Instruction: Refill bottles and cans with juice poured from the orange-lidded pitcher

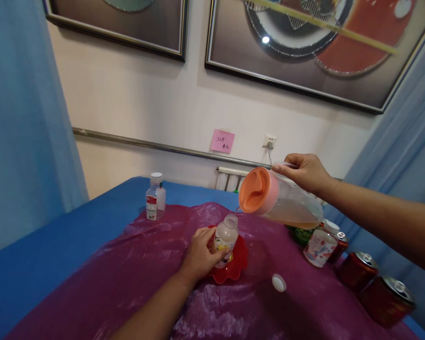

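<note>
My left hand (202,255) is wrapped round a small clear bottle (228,231) with a printed label and no cap. The bottle stands upright over a red scalloped plate (239,264). My right hand (302,172) grips the handle of a clear pitcher (290,208) with an orange lid. Tilted to the left, the pitcher holds some pale brownish liquid, and a thin stream runs from its lid toward the bottle's mouth. A white cap (279,283) lies on the purple plastic sheet (145,283), right of the plate.
Toward the back left stands a clear capped bottle (156,197). On the right are another capped bottle (321,244), several red cans (387,300) and a green item (301,234) partly hidden by the pitcher. A metal rail (156,145) crosses the wall behind.
</note>
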Tool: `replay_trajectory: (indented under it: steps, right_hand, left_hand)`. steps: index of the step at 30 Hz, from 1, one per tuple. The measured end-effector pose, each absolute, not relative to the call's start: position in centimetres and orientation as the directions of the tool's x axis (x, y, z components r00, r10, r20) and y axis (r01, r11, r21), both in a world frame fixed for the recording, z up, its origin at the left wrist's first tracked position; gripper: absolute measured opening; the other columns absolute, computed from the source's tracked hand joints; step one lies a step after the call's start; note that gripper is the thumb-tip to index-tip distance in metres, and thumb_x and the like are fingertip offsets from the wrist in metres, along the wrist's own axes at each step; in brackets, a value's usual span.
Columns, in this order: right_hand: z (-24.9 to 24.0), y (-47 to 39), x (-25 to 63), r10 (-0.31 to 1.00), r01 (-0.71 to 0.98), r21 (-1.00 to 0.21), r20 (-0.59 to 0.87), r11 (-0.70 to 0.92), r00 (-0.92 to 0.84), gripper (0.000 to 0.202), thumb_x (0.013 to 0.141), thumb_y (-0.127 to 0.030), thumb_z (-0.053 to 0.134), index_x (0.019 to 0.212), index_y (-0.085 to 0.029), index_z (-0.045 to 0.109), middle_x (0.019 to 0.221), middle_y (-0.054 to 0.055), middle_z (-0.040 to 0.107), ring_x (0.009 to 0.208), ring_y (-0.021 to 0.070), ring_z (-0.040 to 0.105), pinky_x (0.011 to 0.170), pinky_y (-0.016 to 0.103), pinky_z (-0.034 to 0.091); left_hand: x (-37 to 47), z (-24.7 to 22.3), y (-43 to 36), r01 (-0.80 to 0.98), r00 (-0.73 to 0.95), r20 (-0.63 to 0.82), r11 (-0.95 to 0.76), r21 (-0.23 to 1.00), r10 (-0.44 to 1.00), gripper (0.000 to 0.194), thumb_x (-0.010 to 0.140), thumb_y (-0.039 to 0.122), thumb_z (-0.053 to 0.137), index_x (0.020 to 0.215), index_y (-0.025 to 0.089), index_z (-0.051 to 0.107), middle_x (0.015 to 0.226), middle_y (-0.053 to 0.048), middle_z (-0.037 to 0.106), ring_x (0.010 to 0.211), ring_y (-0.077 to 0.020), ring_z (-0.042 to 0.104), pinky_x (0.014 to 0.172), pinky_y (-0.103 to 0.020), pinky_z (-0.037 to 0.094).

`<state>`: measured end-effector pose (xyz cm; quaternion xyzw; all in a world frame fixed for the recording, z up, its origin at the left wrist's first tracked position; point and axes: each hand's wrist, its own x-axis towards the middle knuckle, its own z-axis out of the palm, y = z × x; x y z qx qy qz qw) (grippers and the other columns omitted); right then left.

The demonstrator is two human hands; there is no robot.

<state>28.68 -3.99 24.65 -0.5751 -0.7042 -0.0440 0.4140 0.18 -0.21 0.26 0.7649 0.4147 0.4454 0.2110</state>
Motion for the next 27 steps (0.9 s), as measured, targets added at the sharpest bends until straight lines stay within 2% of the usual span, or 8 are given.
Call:
replay_trajectory:
  steps: [7,27]
  right_hand:
    - [24.76,-4.09,28.66,0.776,0.845,-0.422,0.631,0.328,0.014,0.062,0.074,-0.076,0.067,0.054,-0.024,0.041,0.055,-0.006,0.03,0.054,0.012,0.028,0.05,0.029,0.024]
    - [24.57,-4.16,28.7,0.774,0.845,-0.42,0.633,0.332,0.011,0.067,0.07,-0.085,0.064,0.054,-0.025,0.039,0.054,-0.005,0.03,0.054,0.0124,0.028,0.05,0.029,0.024]
  left_hand:
    - [0.13,0.31,-0.28,0.445,0.277,0.507,-0.577,0.685,0.816,0.054,0.066,0.037,0.084,0.116,0.023,0.072,0.111,-0.009,0.072,0.11,-0.0302,0.062,0.099,-0.045,0.05]
    - [0.21,0.65,-0.49,0.452,0.276,0.486,-0.558,0.697,0.83,0.055,0.066,0.033,0.084,0.118,0.021,0.072,0.112,-0.01,0.071,0.112,-0.0307,0.061,0.101,-0.046,0.049]
